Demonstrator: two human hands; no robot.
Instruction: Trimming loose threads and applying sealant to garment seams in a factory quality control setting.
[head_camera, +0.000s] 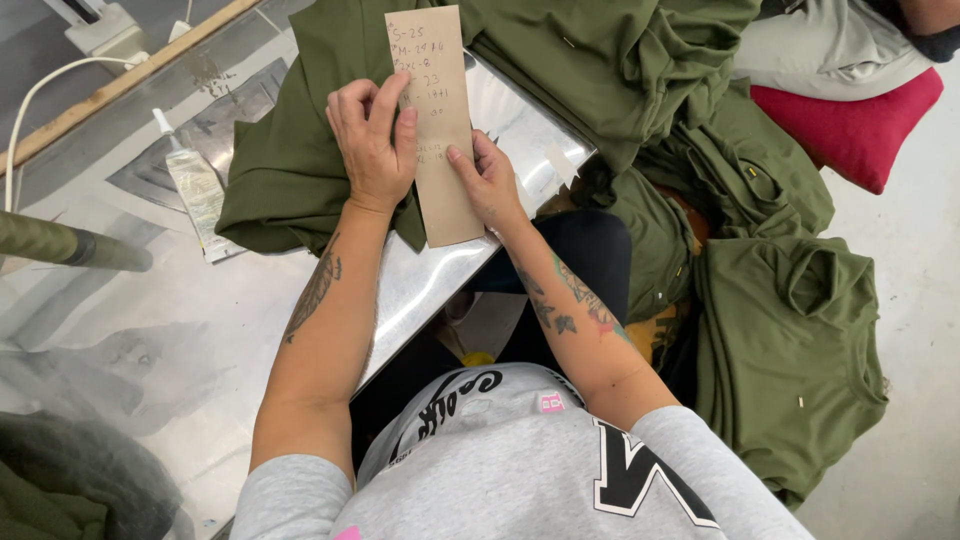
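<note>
Nearest us, our forearms reach forward over the steel table (430, 280) to a tan card (437, 120). Its long axis runs away from us, nearly upright in the head view. Our left hand (372, 135) pinches its left edge; our right hand (487, 178) presses its lower right edge. Green garments (290, 160) lie beneath and heaped at right; we see no containers.

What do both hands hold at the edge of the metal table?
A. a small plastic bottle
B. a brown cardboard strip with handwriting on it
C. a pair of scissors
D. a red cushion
B: the left hand and the right hand grip the brown cardboard strip from either side, above the olive green garments.
</note>
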